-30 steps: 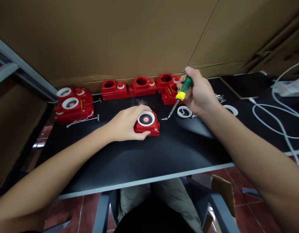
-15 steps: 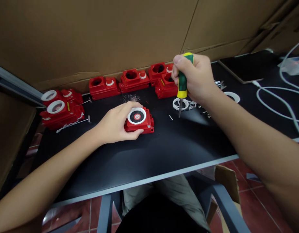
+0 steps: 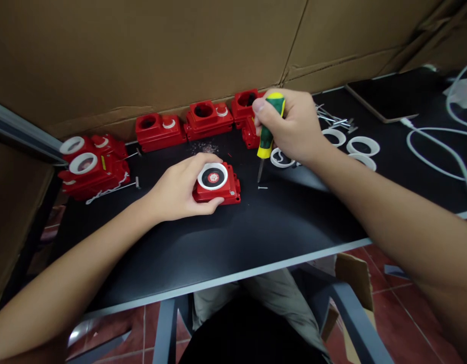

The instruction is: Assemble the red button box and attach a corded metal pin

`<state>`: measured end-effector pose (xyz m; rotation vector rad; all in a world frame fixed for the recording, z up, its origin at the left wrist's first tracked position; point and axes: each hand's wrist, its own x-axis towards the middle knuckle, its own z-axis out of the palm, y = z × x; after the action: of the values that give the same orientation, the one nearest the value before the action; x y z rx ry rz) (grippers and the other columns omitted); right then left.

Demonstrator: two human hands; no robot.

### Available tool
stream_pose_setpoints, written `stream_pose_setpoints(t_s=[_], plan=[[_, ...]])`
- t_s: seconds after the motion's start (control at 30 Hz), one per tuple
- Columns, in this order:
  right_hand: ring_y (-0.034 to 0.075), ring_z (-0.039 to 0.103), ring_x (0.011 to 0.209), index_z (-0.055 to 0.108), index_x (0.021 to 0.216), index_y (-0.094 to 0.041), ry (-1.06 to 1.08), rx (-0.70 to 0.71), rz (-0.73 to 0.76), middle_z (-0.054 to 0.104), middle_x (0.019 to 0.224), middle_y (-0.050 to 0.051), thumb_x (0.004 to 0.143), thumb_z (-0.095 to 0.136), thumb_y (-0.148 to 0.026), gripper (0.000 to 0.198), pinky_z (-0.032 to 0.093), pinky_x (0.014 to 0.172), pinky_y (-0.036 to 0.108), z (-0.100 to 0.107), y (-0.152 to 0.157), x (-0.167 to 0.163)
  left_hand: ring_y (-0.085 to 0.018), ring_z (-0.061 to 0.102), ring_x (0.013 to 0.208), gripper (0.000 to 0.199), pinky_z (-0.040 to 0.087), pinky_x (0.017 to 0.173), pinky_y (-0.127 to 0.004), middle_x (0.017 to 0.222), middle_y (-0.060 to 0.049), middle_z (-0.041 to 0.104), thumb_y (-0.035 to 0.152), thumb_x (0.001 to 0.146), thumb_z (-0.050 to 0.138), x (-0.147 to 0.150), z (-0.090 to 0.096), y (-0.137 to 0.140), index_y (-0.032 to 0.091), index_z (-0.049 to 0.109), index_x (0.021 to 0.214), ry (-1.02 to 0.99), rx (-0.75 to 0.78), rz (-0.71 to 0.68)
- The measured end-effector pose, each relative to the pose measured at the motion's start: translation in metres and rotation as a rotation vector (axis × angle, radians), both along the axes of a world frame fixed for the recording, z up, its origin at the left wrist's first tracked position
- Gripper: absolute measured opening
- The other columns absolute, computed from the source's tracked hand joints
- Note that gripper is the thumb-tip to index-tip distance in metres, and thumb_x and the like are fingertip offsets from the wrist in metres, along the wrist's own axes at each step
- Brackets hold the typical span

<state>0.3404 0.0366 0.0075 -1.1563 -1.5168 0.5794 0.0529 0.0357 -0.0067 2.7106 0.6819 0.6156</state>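
My left hand [image 3: 183, 189] grips a red housing [image 3: 227, 194] from its left side, thumb in front and fingers behind. A white ring [image 3: 201, 183] sits on top of the housing, round a black disc with a red and white centre. In a fist, my right hand [image 3: 290, 121] holds a green and yellow screwdriver [image 3: 270, 126] with its shaft pointing down. The screwdriver's tip is close to a small screw [image 3: 262, 188] lying on the black table [image 3: 233, 242]; whether they touch I cannot tell.
More red housings [image 3: 161, 134] line the cardboard at the back, and others with white rings [image 3: 83, 163] stand at the left. Loose white rings [image 3: 363, 146] and several metal T-shaped rods [image 3: 335, 120] lie right. A tablet [image 3: 385, 96] and white cable [image 3: 438, 151] are further right.
My right hand has moved left with the screwdriver, bringing its tip near the screw. The screw now lies at a different angle. My left hand stays on the red housing.
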Motion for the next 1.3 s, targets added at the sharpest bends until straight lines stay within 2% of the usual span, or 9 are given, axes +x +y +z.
stream_pose_setpoints(t_s=[0.33, 0.57, 0.7, 0.93, 1.1, 1.2, 1.3], plan=[[0.006, 0.05, 0.055, 0.062, 0.068, -0.019, 0.151, -0.15, 0.127, 0.061, 0.064, 0.0, 0.102, 0.077, -0.048, 0.046, 0.046, 0.059, 0.023, 0.002, -0.003, -0.009, -0.029, 0.081, 0.12, 0.061, 0.064, 0.11, -0.038, 0.138, -0.012, 0.079, 0.052, 0.092, 0.078, 0.001, -0.001, 0.001, 0.021, 0.058, 0.141, -0.015, 0.025, -0.014], [0.005, 0.048, 0.05, 0.063, 0.067, -0.017, 0.026, -0.212, 0.197, 0.059, 0.06, 0.001, 0.099, 0.076, -0.057, 0.053, 0.036, 0.048, 0.022, -0.001, -0.008, -0.009, -0.029, 0.08, 0.12, 0.062, 0.064, 0.109, -0.039, 0.138, -0.012, 0.078, 0.054, 0.093, 0.077, 0.001, -0.001, 0.001, 0.021, 0.059, 0.142, -0.001, 0.02, 0.001], [0.006, 0.05, 0.052, 0.064, 0.067, -0.018, -0.065, -0.208, 0.232, 0.061, 0.059, 0.0, 0.103, 0.07, -0.051, 0.05, 0.037, 0.05, 0.021, 0.0, -0.008, -0.007, -0.028, 0.08, 0.121, 0.06, 0.063, 0.11, -0.037, 0.138, -0.012, 0.078, 0.054, 0.094, 0.077, 0.001, -0.001, 0.001, 0.02, 0.059, 0.141, -0.018, 0.039, -0.02], [0.006, 0.052, 0.051, 0.064, 0.065, -0.017, -0.045, -0.203, 0.177, 0.06, 0.057, 0.0, 0.104, 0.071, -0.041, 0.046, 0.037, 0.051, 0.022, 0.008, -0.012, -0.008, -0.029, 0.08, 0.121, 0.063, 0.063, 0.111, -0.039, 0.138, -0.012, 0.077, 0.055, 0.092, 0.077, 0.001, -0.001, 0.0, 0.021, 0.059, 0.143, 0.021, 0.013, 0.026], [0.008, 0.052, 0.051, 0.066, 0.068, -0.018, 0.023, -0.167, 0.199, 0.064, 0.062, 0.002, 0.098, 0.075, -0.064, 0.055, 0.035, 0.05, 0.024, 0.009, -0.009, -0.002, -0.029, 0.08, 0.122, 0.062, 0.063, 0.111, -0.039, 0.138, -0.011, 0.077, 0.057, 0.093, 0.075, 0.001, -0.001, 0.001, 0.022, 0.059, 0.141, 0.021, 0.018, 0.024], [0.009, 0.055, 0.055, 0.066, 0.07, -0.019, 0.041, -0.175, 0.211, 0.066, 0.065, 0.004, 0.092, 0.077, -0.075, 0.061, 0.039, 0.051, 0.026, 0.01, -0.008, 0.001, -0.029, 0.08, 0.122, 0.061, 0.063, 0.111, -0.038, 0.139, -0.011, 0.077, 0.056, 0.094, 0.075, 0.001, -0.001, 0.001, 0.022, 0.059, 0.141, 0.007, 0.032, 0.002], [0.01, 0.055, 0.056, 0.064, 0.069, -0.02, 0.09, -0.175, 0.21, 0.065, 0.065, 0.004, 0.085, 0.082, -0.079, 0.064, 0.04, 0.051, 0.027, 0.012, -0.009, 0.0, -0.029, 0.08, 0.123, 0.06, 0.063, 0.111, -0.037, 0.139, -0.012, 0.077, 0.054, 0.094, 0.076, 0.001, -0.002, 0.001, 0.021, 0.059, 0.141, -0.017, 0.047, -0.014]])
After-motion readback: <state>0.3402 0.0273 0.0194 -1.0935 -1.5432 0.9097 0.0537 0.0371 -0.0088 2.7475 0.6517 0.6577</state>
